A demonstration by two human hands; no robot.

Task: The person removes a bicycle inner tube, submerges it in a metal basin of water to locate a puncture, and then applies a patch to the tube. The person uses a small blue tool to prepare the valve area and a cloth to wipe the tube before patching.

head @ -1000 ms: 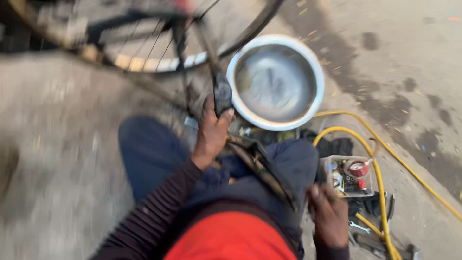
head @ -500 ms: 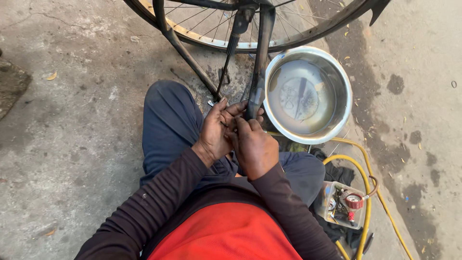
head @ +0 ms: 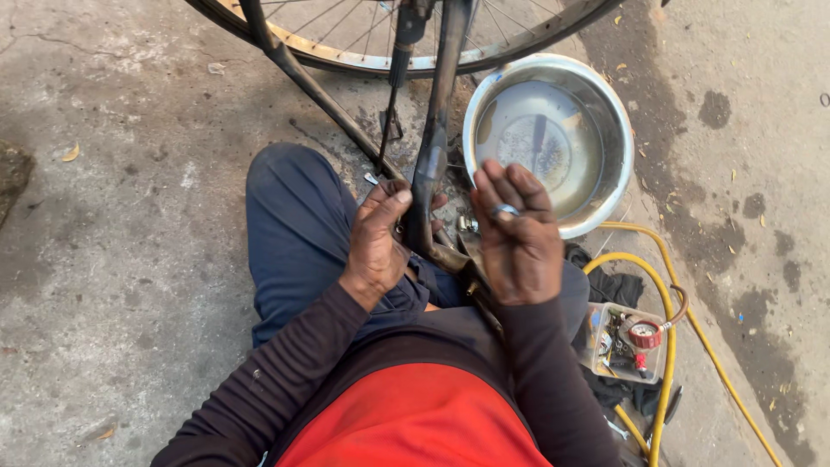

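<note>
I sit on the concrete with a bicycle in front of my knees. My left hand (head: 379,235) is wrapped around the lower end of a dark bicycle frame tube (head: 437,112), thumb pressed on its side. My right hand (head: 516,235) is lifted just right of that tube, its back towards me, fingers stretched upward and nothing in it; a ring sits on one finger. A thinner dark stay (head: 303,73) slants off to the left. The spoked wheel (head: 346,54) runs across the top.
A steel bowl (head: 624,130) holding water stands right of the frame, behind my right hand. A yellow hose (head: 666,346) curls at the lower right around a clear plastic box (head: 624,342) of small parts with a red gauge. Dark cloth lies beside it.
My right hand has come off the frame tube and moved right, fingers spread upward. My left hand stays on the tube.
</note>
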